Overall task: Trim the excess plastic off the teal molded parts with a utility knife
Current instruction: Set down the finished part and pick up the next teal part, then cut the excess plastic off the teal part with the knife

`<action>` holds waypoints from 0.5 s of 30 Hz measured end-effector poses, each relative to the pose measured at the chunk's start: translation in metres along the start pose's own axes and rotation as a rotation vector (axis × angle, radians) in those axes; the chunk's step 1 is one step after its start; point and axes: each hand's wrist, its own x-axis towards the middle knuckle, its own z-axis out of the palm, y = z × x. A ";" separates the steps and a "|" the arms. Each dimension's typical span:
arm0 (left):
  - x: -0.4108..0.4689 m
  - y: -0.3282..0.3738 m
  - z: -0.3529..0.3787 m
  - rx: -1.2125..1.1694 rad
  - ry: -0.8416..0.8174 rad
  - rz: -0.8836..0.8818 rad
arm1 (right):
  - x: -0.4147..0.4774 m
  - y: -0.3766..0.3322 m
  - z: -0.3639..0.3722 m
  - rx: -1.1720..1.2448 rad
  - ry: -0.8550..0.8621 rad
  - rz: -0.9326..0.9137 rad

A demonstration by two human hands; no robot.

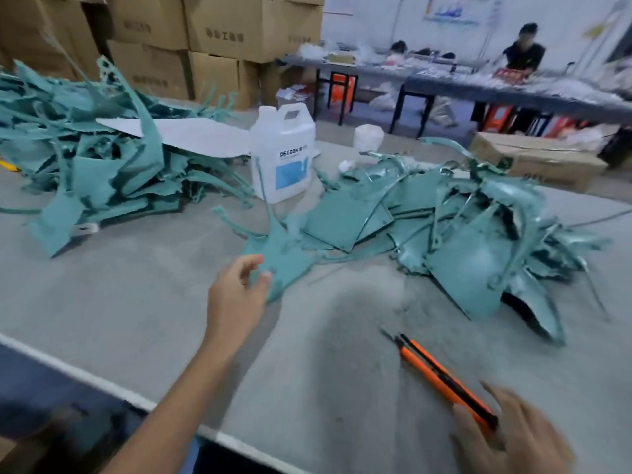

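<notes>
Head view: fingers of the left hand [239,295] pinch a flat teal molded part with sprue stalks [285,260]. Fingers of the right hand [513,436] lie on the orange utility knife [441,374], whether gripping it is unclear. No cut on this part has begun. The heap of ragged teal scraps [85,159] lies far left and the pile of teal parts with runners [461,230] right, so much likely remains.

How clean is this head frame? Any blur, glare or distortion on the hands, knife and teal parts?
Head view: motion blur smears the right hand and utility knife; the left hand, gripping a teal part, is slightly soft; the right-side pile shows glossy highlights; the far workbench is blurred.
</notes>
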 end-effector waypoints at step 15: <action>0.076 0.004 -0.001 0.677 -0.039 0.240 | -0.005 0.018 0.028 -0.075 0.073 0.011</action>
